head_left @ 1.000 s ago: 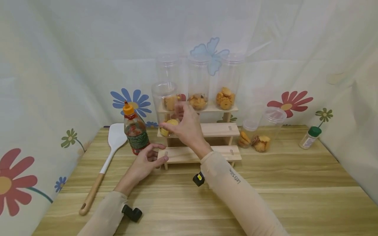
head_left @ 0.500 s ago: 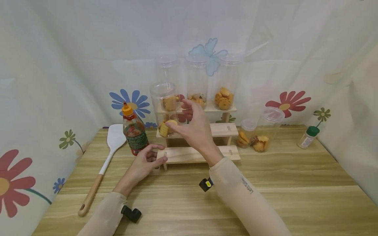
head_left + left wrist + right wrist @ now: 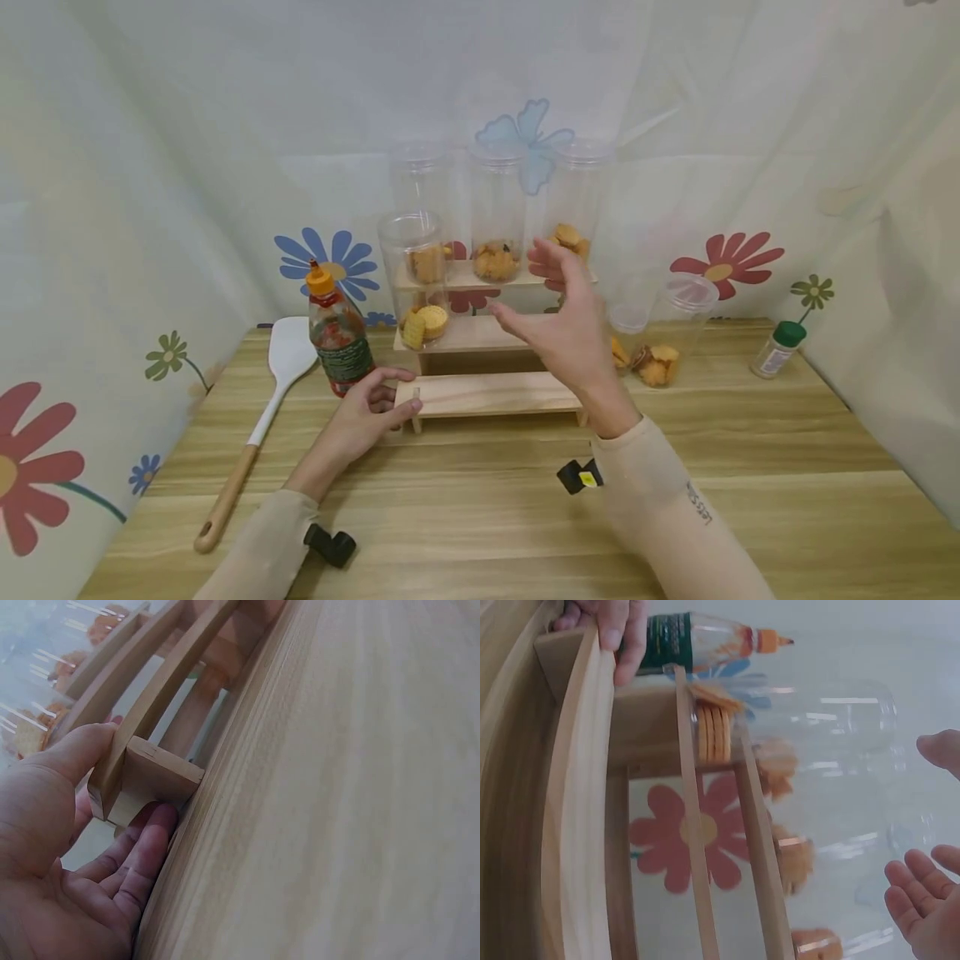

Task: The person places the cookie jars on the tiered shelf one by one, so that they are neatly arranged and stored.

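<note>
Head view: a spatula (image 3: 291,354) lies near the left edge of the table (image 3: 465,517), and a sauce bottle (image 3: 341,348) stands between it and the wooden rack (image 3: 487,393). Just beside the bottle, the left hand (image 3: 366,417) has stayed on the left end of the rack's lowest tier; the left wrist view shows thumb and fingers gripping that end from opposite sides. A clear cookie jar (image 3: 412,279) stands upright at the left end of the middle tier, where it was a moment ago. What has changed is to its right: the right hand (image 3: 573,333) has drawn away from beside the jar toward the rack's right end. It holds nothing, thumb well apart from slightly bent fingers. That suggests the jar has been set down and stands by itself, the left hand perhaps steadying the rack. Beyond the rack's right end stand two jars (image 3: 678,325), with a green-capped shaker (image 3: 778,350) near the table's right edge.
</note>
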